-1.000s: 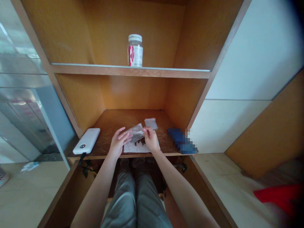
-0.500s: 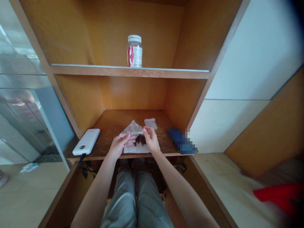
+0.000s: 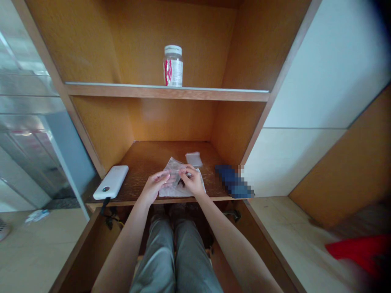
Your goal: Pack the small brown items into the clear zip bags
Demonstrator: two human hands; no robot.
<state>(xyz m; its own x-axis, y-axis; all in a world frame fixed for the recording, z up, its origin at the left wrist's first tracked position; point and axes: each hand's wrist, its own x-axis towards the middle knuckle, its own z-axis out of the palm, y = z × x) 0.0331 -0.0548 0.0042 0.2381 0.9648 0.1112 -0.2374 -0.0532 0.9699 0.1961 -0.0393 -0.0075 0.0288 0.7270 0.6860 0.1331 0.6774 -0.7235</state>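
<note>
A clear plastic bag (image 3: 173,165) is held between my two hands above the lower shelf. My left hand (image 3: 155,185) supports its left side, with the fingers behind the film and the thumb in front. The fingers of my right hand (image 3: 192,179) are pinched together at the bag's right edge. Below lies a white sheet (image 3: 200,185), perhaps paper or plastic, under a small heap of dark brown pieces (image 3: 181,184), mostly covered by the bag and my right hand. Behind my right hand rests a stack of small clear bags (image 3: 193,159).
A white power bank (image 3: 111,182) with a black cable lies at the shelf's left front. At the right front is a dark blue item (image 3: 232,181), partly pixelated. A white-capped clear bottle (image 3: 173,67) stands on the upper shelf (image 3: 214,93). An open drawer is below.
My right hand has moved slightly left and its fingers have closed in more. The bag has come down and rightward, now covering most of the brown pieces.
</note>
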